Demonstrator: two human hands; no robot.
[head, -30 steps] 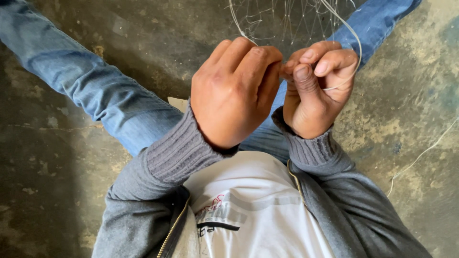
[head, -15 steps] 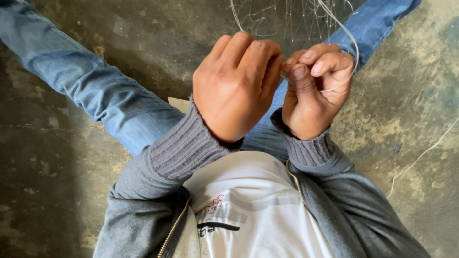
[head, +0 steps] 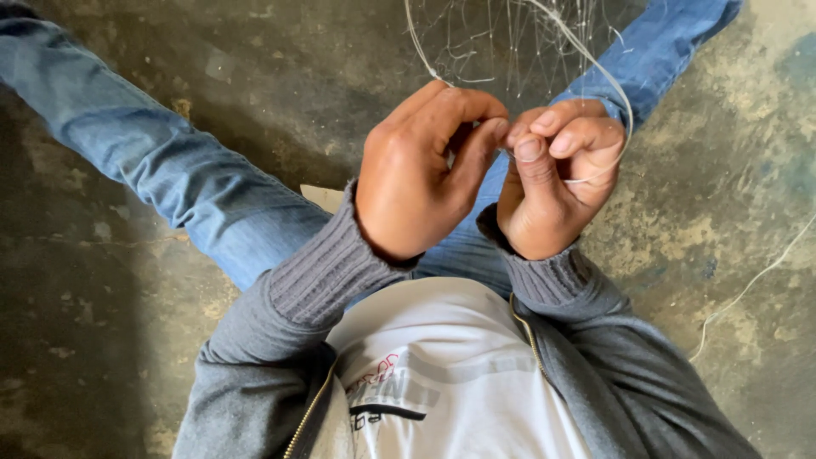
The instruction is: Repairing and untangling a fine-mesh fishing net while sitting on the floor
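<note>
Both of my hands are raised close together over my lap. My left hand (head: 421,174) curls its fingers toward the right one and pinches a thin white cord (head: 608,81) between fingertips. My right hand (head: 557,183) is closed on the same cord, which loops around the outside of its fingers. The cord runs up to a fine, nearly clear net (head: 510,42) at the top of the view. Where exactly the two hands meet on the cord is hidden by my fingers.
I sit on a rough, stained concrete floor (head: 127,323) with legs in blue jeans (head: 178,170) spread apart. Another loose white cord (head: 748,285) trails across the floor at right. A pale flat scrap (head: 323,197) shows beside my left thigh.
My hands stay at the same spot. The left fingers have shifted slightly, curling more toward the right hand's thumb. The cord loop stays around the right hand.
</note>
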